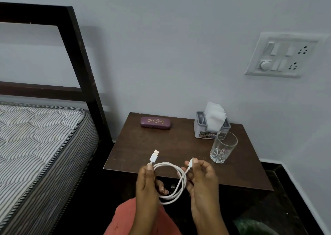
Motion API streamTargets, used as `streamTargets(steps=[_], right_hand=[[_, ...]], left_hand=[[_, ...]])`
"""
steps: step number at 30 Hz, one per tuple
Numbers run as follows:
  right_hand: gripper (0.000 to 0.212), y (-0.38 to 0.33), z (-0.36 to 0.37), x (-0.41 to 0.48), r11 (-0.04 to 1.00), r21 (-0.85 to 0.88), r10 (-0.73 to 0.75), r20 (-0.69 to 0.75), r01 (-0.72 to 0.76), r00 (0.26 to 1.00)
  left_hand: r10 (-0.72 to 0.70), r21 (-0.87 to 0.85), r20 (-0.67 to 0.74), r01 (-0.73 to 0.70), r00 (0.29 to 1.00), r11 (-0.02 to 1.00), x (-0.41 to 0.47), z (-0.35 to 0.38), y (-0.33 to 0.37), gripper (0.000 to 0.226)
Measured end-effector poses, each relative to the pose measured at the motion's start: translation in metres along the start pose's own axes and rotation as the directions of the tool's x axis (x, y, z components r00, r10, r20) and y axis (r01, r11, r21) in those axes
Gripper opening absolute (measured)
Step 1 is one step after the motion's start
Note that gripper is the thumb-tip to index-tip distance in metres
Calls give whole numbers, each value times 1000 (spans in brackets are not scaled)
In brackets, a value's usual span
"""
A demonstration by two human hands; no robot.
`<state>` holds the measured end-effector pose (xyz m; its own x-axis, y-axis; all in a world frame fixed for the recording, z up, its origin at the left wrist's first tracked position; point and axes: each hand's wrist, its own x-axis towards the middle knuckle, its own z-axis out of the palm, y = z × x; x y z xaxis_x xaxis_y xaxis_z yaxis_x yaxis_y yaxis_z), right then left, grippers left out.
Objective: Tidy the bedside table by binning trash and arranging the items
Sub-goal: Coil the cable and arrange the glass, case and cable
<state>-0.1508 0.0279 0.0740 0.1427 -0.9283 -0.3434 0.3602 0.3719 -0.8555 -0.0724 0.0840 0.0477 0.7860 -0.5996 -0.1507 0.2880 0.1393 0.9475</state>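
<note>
While left fingers (149,168) pinch the coiled cable (182,184) (USB end up), right fingers (195,161) pinch its other plug.

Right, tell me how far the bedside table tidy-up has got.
Looks done: the purple glasses case, tissue holder and glass stand on the table. In hand: left hand and right hand each pinch an end of the white cable, looped into a coil. Left: setting the coil down.

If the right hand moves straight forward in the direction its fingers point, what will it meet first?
Probably the bare table top, left of the glass; the right hand pinches the cable end, and its height above the table is unclear.
</note>
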Motion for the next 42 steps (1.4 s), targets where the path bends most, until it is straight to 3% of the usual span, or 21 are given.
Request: streamTargets(steps=[4,6,8,11,13,16,20,28,30,32,35,38,42], right_hand=[[16,5,-4,1,962,-270,25,202,31,979],[25,7,-5,0,947,-319,55,252,29,966],[23,12,-4,-2,901,-407,-63,224,152,972],[27,24,-1,-8,614,-685,-337,222,392,915],[24,31,5,-13,447,-767,-418,276,460,865],[15,36,8,-11,367,-806,-469,271,465,841],[14,34,5,-6,382,-794,-428,301,472,852],[14,23,0,-15,558,-696,-99,485,452,869],[19,21,3,-17,724,-584,-95,444,368,891],[21,24,6,-14,873,-427,-122,279,236,953],[16,32,4,-4,880,-437,-148,124,188,981],[23,31,-4,2,840,-530,3,212,112,977],[21,19,-16,2,915,-395,239,360,-85,902]], left_hand=[[4,35,-6,-4,1000,999,2,0,-2,30],[13,20,-55,-11,998,1000,4,-2,-3,31],[38,-12,-123,-40,992,999,8,-3,-4,31],[38,-50,-205,-49,978,998,13,-4,-11,31],[7,-116,-210,-32,978,993,15,-4,-16,32],[2,-130,-214,-30,977,991,15,-3,-21,31],[-21,-148,-232,-14,972,989,18,-5,-23,33],[-213,-401,-357,57,909,914,33,-20,-24,36],[-256,-492,-318,72,913,868,37,-26,-20,36],[-271,-543,-242,102,932,834,38,-26,-16,33],[-295,-592,-71,198,953,782,32,-18,-15,31],[-299,-556,3,250,954,792,31,-16,-16,28],[-283,-489,21,256,959,834,34,-16,-15,29]])
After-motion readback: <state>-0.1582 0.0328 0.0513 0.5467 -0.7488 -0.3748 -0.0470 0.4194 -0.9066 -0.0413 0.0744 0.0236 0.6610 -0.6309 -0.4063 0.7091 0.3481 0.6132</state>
